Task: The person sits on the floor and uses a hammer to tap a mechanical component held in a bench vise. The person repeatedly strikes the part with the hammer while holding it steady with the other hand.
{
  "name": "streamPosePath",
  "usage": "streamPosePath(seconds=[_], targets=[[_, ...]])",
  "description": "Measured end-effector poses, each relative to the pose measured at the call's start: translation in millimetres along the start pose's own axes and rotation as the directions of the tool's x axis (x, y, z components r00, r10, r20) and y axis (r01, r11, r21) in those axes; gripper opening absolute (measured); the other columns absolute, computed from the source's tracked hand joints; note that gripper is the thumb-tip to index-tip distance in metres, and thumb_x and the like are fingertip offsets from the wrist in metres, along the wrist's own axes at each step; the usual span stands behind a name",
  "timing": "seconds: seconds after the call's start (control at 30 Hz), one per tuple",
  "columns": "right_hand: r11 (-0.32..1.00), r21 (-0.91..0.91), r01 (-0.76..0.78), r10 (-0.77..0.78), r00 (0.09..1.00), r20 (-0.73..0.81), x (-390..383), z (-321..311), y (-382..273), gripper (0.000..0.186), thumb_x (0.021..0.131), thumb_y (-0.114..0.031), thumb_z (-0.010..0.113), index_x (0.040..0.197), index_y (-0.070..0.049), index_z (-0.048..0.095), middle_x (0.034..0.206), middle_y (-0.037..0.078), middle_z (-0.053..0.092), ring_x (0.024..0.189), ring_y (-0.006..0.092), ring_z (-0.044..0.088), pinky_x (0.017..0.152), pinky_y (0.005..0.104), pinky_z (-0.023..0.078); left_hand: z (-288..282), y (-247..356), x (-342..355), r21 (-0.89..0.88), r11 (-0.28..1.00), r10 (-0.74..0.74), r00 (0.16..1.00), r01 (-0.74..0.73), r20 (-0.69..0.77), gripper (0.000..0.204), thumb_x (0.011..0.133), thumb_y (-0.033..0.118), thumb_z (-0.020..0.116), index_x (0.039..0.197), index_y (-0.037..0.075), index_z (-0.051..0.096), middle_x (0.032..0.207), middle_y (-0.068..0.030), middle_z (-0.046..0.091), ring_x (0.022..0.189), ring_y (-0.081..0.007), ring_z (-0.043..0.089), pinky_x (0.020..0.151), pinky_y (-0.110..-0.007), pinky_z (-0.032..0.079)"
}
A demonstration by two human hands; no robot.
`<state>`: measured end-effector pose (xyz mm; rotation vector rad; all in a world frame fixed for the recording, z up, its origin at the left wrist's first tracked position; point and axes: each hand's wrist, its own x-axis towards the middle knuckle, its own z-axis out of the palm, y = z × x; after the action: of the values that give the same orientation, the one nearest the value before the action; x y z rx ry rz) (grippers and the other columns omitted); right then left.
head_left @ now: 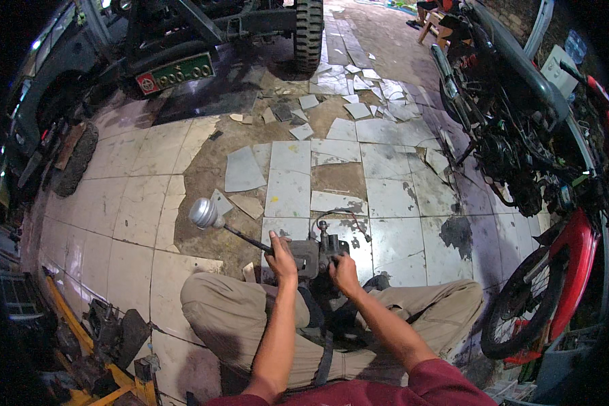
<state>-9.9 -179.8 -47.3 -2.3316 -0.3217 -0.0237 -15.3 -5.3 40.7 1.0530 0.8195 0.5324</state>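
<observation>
The person sits with bent legs (230, 308) on the tiled floor (139, 199), and the dark unit (307, 256) is in front of the body, between the knees and within reach of both arms; that low spot probably lets the lap and floor help steady it. The left hand (283, 262) has its fingers closed around the unit's left end, beside the root of the lever (247, 239), likely because a long arm sticking out there would otherwise tip the piece. The lever slants up and left to a silver knob (205, 212), which stands clear of the left knee. The right hand (345, 276) has its fingers bent against the unit's right part, perhaps to brace or work it; whether they truly grip, one cannot tell. A thin wire (346, 211) loops just beyond, its join to the unit unclear. Broken tiles (245, 169) lie farther off, and a truck (254, 30) and a bike (497, 149) stand well apart, leaving elbow room.
</observation>
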Motion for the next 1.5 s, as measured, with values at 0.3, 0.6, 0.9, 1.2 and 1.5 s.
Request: streamPosePath(seconds=[0.3,0.6,0.9,1.2,1.5], targets=[[0.999,0.046,0.006,-0.007,1.000,0.004,0.8,2.1,10.5,0.018,0.075,-0.007,0.062,0.088,0.005,0.066,0.083,0.028,0.059,0.080,0.0442,0.059,0.072,0.0450,0.048,-3.4,-8.0,3.2,-0.022,0.999,-0.028,0.999,0.028,0.026,0.056,0.089,0.053,0.052,0.068,0.001,0.052,0.064,0.0031,0.040,0.055,-0.0076,0.032,0.048,-0.027,0.025],[0.996,0.079,0.041,-0.049,0.993,0.108,5.6,-7.2,-5.7,0.020,0.074,-0.006,0.062,0.091,0.003,0.066,0.090,0.027,0.060,0.084,0.0450,0.058,0.074,0.0449,0.049,0.1,8.5,-4.7,-0.034,0.999,-0.037,0.999,0.038,0.010,0.050,0.089,0.051,0.055,0.068,0.005,0.050,0.063,0.0046,0.038,0.055,-0.0061,0.032,0.049,-0.025,0.025],[1.000,-0.019,0.007,-0.007,1.000,0.015,12.4,5.6,9.0,0.018,0.073,-0.008,0.064,0.086,0.004,0.066,0.083,0.027,0.060,0.080,0.0434,0.058,0.073,0.0474,0.047,0.4,1.9,1.0,-0.087,0.994,-0.064,0.998,0.062,-0.019,0.054,0.088,0.053,0.054,0.066,0.004,0.052,0.064,0.0031,0.042,0.058,-0.0080,0.037,0.051,-0.025,0.029],[0.996,0.053,0.068,-0.071,0.996,0.055,14.2,-3.8,1.9,0.023,0.073,-0.008,0.064,0.093,0.005,0.066,0.083,0.027,0.058,0.081,0.0437,0.057,0.073,0.0467,0.047,-0.8,-2.3,1.2,-0.122,0.991,-0.053,0.998,0.050,-0.017,0.054,0.089,0.050,0.055,0.064,0.003,0.052,0.058,0.0048,0.038,0.055,-0.0065,0.035,0.049,-0.024,0.026],[0.999,-0.008,0.032,-0.031,0.994,0.106,12.8,-1.0,8.5,0.022,0.072,-0.007,0.064,0.089,0.006,0.066,0.083,0.030,0.059,0.081,0.0449,0.058,0.072,0.0470,0.047,-2.6,2.7,0.0,0.060,0.996,-0.068,0.997,0.069,-0.030,0.060,0.088,0.056,0.050,0.070,-0.001,0.056,0.062,0.0003,0.044,0.057,-0.0122,0.039,0.054,-0.030,0.032]])
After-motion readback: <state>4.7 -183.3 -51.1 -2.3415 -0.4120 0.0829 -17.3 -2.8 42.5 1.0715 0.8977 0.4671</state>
